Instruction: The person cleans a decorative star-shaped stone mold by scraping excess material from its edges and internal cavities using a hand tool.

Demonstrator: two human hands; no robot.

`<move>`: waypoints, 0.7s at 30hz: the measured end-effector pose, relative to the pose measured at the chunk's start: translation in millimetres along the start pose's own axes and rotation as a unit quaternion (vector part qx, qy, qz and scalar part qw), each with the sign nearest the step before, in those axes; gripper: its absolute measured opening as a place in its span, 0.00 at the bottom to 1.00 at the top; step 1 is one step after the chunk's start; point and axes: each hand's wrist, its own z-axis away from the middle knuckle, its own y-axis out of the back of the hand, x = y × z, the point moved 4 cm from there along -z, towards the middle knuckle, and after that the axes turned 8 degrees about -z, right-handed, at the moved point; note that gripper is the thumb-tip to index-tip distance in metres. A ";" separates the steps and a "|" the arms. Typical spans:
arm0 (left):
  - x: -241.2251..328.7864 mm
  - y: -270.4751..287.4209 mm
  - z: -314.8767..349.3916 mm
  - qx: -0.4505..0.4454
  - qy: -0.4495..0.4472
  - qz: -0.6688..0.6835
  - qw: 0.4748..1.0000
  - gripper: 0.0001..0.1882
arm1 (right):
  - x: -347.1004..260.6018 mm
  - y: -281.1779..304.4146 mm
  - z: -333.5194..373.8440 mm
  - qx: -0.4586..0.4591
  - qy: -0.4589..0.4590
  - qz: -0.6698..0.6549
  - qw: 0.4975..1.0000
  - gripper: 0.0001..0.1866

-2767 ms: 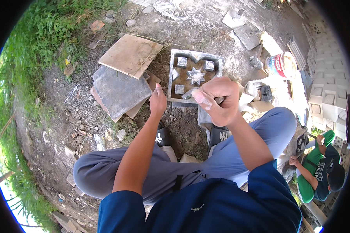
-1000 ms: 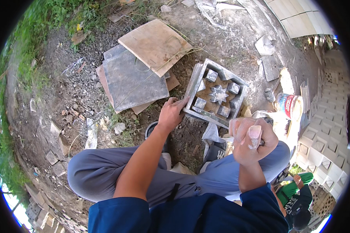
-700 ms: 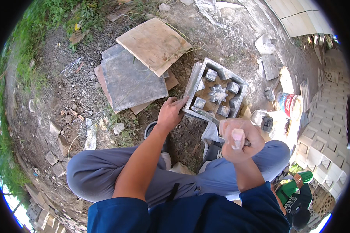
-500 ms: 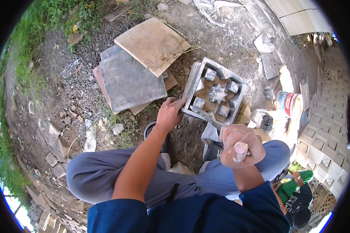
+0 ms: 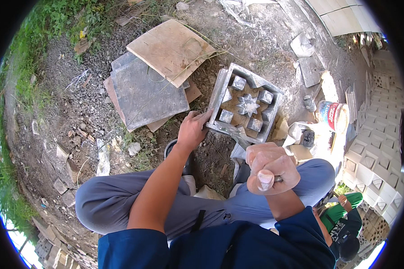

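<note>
A square grey mould [image 5: 278,105] rests tilted on the ground ahead of me. Inside it stand several small blocks and a star-shaped piece [image 5: 248,105] at the centre, with sandy material between them. My left hand [image 5: 194,129] grips the mould's near left corner, its fingertips against the side wall. Close to the mould's near edge, my right hand [image 5: 274,169] is raised in a fist, thumb on top. A small grey end pokes out beside the thumb; the rest of what it holds is hidden by the hand.
Left of the mould lie a stack of grey flat boards [image 5: 150,94] and a tan board [image 5: 171,51]. A bucket [image 5: 334,116] stands at right, near rows of pale blocks [image 5: 372,157]. A co-worker in green trousers [image 5: 348,204] sits at lower right. Gravel and grass spread at left.
My right fist has shifted slightly left and stays closed. The whole view has slid a little; my left hand keeps its place at the mould's corner.
</note>
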 end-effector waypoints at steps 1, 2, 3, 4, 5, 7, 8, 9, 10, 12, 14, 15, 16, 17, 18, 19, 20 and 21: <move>1.5 -0.4 -1.0 0.007 -0.001 -0.005 1.000 0.39 | 5.2 -2.6 4.6 0.001 -0.002 0.001 1.000 0.11; 2.5 -0.9 1.2 -0.004 0.000 -0.002 1.000 0.39 | 17.2 -1.9 12.7 0.061 -0.025 0.050 0.997 0.11; 1.7 -1.5 1.5 -0.003 -0.002 -0.002 1.000 0.39 | 25.1 -0.8 13.4 0.119 -0.046 0.099 0.987 0.11; 1.5 -2.1 2.7 -0.004 -0.003 -0.001 1.000 0.39 | 23.0 0.6 12.2 0.147 -0.106 0.133 0.974 0.11; 0.7 -2.8 2.5 -0.004 -0.005 0.000 1.000 0.39 | 17.3 3.6 9.7 0.148 -0.104 0.133 0.974 0.11; 0.3 -1.4 3.5 0.004 -0.010 0.005 1.000 0.39 | 9.1 -0.6 12.2 0.117 -0.070 0.013 0.991 0.10; -0.3 0.1 4.4 0.014 -0.013 0.010 1.000 0.39 | 11.2 -4.0 13.7 0.134 -0.060 0.006 0.989 0.10; 1.1 -0.6 3.5 0.013 -0.014 0.011 1.000 0.39 | 13.4 -3.8 14.8 0.150 -0.050 0.001 0.987 0.10; 0.7 -0.7 3.5 0.004 -0.007 0.003 1.000 0.39 | 19.8 -5.7 15.9 0.175 -0.061 0.042 0.982 0.11; 2.0 -1.4 4.8 -0.024 -0.003 0.007 1.000 0.38 | 11.7 -5.3 12.6 0.157 -0.062 0.094 0.981 0.12; 1.3 0.8 -0.8 -0.016 -0.008 0.008 1.000 0.38 | 6.4 -1.4 4.9 0.037 -0.004 0.010 0.999 0.14; 6.6 1.2 -3.6 -0.007 -0.010 0.014 1.000 0.37 | 2.6 -0.8 4.2 0.017 -0.005 0.026 1.000 0.16; 1.8 -0.6 -3.3 -0.005 -0.013 0.008 1.000 0.37 | 10.7 -3.1 3.1 0.055 -0.024 0.089 0.994 0.17; -3.1 -4.6 1.2 -0.007 0.000 -0.002 1.000 0.38 | 19.4 -8.5 1.7 0.094 -0.043 0.152 0.983 0.19; -2.1 -6.9 2.2 -0.015 0.004 0.002 1.000 0.38 | 17.0 -11.6 -1.8 0.092 -0.079 0.164 0.979 0.22; -2.2 -5.9 3.4 -0.024 0.005 0.004 1.000 0.37 | 11.6 -18.2 0.8 0.141 -0.032 0.104 0.984 0.23; -0.7 -7.6 0.5 -0.024 0.007 -0.002 1.000 0.38 | 3.5 -18.8 0.3 0.122 0.006 0.109 0.987 0.23; 1.1 -9.7 -0.4 -0.032 -0.001 -0.005 0.999 0.38 | -6.1 -18.4 0.9 0.100 0.039 0.109 0.988 0.23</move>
